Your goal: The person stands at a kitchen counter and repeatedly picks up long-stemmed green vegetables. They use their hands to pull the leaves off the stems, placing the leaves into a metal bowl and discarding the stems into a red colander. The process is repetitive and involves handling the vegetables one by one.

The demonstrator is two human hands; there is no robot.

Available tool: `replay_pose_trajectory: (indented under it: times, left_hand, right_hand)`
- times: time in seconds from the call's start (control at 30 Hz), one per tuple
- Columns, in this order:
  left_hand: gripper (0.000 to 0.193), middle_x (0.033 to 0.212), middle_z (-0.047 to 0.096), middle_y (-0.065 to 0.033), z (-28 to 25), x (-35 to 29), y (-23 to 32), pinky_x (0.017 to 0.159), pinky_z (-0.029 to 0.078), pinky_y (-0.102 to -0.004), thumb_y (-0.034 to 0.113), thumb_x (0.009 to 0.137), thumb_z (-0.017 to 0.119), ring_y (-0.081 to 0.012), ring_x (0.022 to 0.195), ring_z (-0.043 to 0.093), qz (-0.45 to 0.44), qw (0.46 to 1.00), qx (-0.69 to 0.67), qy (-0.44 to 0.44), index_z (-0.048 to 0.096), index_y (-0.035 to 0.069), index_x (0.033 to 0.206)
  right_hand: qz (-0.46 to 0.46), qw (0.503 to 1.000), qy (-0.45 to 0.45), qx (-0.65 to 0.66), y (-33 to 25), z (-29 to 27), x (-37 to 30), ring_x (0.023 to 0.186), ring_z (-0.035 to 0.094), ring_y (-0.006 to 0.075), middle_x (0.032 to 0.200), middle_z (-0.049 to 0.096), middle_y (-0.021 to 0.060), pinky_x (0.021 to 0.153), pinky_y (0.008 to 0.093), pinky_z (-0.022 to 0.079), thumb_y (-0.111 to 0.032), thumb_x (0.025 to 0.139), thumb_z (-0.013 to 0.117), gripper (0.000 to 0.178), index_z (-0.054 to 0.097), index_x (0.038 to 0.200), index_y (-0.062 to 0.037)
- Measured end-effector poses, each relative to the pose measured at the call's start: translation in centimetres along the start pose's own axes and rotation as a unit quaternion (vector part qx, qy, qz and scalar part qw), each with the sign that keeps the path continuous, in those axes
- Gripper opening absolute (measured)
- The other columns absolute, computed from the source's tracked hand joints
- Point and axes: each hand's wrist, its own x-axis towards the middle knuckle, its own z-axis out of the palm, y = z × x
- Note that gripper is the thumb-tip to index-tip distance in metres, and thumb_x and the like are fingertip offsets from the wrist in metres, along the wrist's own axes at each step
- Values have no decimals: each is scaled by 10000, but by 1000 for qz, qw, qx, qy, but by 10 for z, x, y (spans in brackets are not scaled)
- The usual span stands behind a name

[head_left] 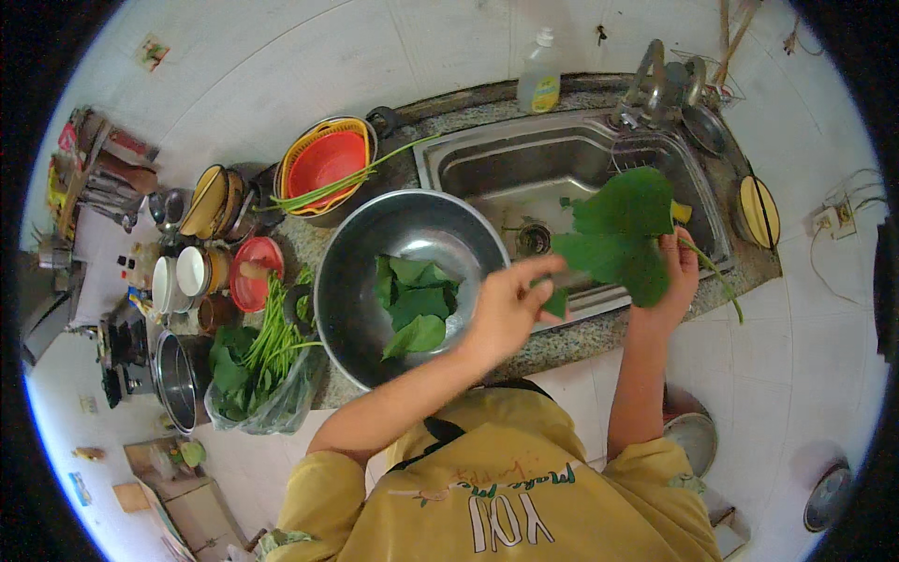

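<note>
My right hand (676, 273) is closed on a big green leaf (627, 211), whose long stem trails out past the fingers over the counter's right side. The leaf spreads in front of the sink (571, 131). My left hand (510, 304) is at the bowl's right rim, fingers bent in a pinch around a small torn leaf piece (555, 302). Left of it stands a wide steel bowl (361, 253) with several leaf pieces (420, 304) at its bottom. A clear plastic bag (290, 398) beside the bowl holds more leafy greens (248, 365) with long stems.
Behind the bowl a pot holds red and yellow baskets (328, 164), with long green stems across them. A soap bottle (540, 75) and the faucet (646, 80) stand behind the sink. Stacked bowls (192, 272), a red lid (255, 286) and a steel pot (176, 379) crowd the left.
</note>
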Motion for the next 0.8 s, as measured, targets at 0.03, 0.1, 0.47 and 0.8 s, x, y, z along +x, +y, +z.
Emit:
replay_pose_trajectory:
  times: [0.03, 0.1, 0.47, 0.8]
  left_hand:
    - [233, 801, 599, -77, -4, 16, -3, 536, 488, -221, -2, 834, 461, -157, 682, 614, -11, 999, 34, -1, 482, -1, 1066]
    - [108, 661, 572, -39, -7, 45, 5, 502, 430, -207, 31, 800, 542, -94, 596, 547, 2, 994, 98, 48, 496, 12, 896]
    - [210, 940, 587, -159, -34, 106, -22, 697, 461, -318, 45, 740, 586, -216, 799, 586, 148, 966, 202, 71, 570, -15, 940]
    - [229, 933, 589, -88, -77, 66, 18, 678, 442, -276, 160, 863, 495, -144, 790, 555, 53, 999, 8, 2, 585, -16, 978]
  right_hand:
    - [0, 1000, 6, 9, -4, -6, 4, 702, 517, 104, 774, 542, 10, 608, 236, 429, -122, 802, 592, 103, 549, 872, -60]
    - [6, 999, 14, 34, -9, -12, 8, 715, 531, 118, 787, 554, 23, 635, 252, 448, -113, 802, 589, 114, 548, 890, -53]
    - [137, 983, -42, 113, 6, 7, -6, 671, 557, 124, 786, 579, 37, 558, 240, 465, -104, 812, 573, 96, 546, 896, -66]
    - [117, 987, -110, -5, 10, 55, -41, 671, 569, 133, 740, 578, 51, 593, 234, 481, -74, 798, 575, 112, 540, 891, -25]
